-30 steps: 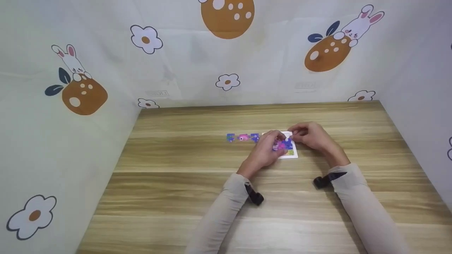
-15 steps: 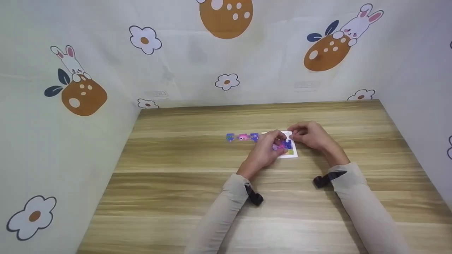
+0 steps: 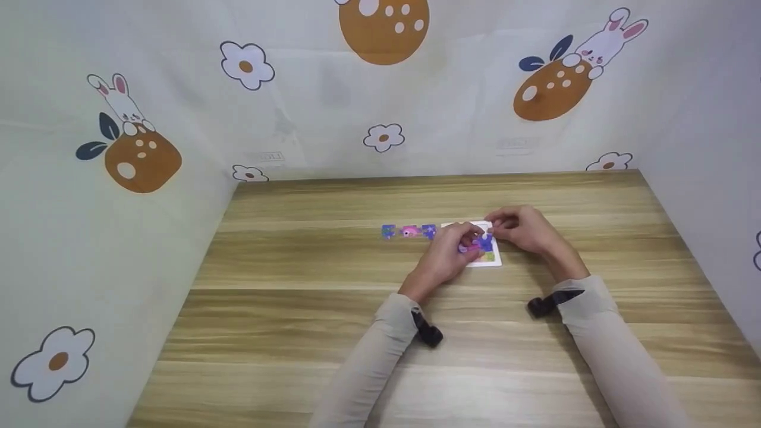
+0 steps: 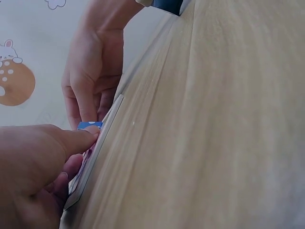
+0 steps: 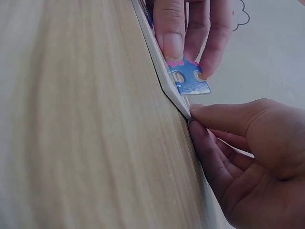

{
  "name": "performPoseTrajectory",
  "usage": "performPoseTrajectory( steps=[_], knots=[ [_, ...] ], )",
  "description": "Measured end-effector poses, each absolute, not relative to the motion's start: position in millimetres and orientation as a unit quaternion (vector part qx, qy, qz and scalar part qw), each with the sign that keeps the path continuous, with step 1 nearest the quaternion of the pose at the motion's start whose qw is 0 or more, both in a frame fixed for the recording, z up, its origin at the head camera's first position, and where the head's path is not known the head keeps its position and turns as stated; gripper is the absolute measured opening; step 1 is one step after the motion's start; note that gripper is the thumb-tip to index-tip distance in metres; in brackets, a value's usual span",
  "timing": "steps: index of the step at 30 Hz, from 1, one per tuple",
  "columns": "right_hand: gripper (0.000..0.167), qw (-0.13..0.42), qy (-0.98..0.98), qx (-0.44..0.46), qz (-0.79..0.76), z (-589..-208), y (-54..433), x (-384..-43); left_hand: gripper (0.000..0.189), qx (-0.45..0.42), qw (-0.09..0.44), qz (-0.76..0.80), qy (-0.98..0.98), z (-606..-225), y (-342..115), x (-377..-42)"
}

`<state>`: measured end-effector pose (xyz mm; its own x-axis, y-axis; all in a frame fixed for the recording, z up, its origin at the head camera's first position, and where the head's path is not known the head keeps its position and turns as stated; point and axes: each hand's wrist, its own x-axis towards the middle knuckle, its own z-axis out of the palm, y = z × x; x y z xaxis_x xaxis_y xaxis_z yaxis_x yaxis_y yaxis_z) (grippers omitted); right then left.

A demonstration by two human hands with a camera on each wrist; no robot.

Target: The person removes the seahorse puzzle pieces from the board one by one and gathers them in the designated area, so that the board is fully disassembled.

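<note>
A white-framed jigsaw tray (image 3: 489, 265) lies on the wooden table, partly filled with blue, pink and green pieces. Over it, my left hand (image 3: 447, 252) pinches a blue jigsaw piece (image 5: 194, 85) with a pink edge between thumb and fingers. That piece is tilted, its lower edge close above the tray in the right wrist view. At the tray's far right corner, thumb and index finger of my right hand (image 3: 524, 228) pinch the white rim. The left hand hides the left part of the tray in the head view.
Left of the tray, three loose jigsaw pieces lie in a row: a blue-green one (image 3: 387, 232), a pink one (image 3: 409, 232) and a blue one (image 3: 428, 231). A patterned cloth wall (image 3: 321, 119) stands behind the table (image 3: 285, 333) and along its sides.
</note>
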<state>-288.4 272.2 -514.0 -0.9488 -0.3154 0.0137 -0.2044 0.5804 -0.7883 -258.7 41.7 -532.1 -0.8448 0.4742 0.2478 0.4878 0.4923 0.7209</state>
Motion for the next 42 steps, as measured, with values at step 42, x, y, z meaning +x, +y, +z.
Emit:
performPoseTrajectory(
  steps=[42],
  knots=[
    [0.031,0.071,0.902,-0.112,-0.411,-514.9,268.5,-287.7,0.036,-0.250,0.067,-0.414,-0.873,-518.5,-33.2,-248.4]
  ],
)
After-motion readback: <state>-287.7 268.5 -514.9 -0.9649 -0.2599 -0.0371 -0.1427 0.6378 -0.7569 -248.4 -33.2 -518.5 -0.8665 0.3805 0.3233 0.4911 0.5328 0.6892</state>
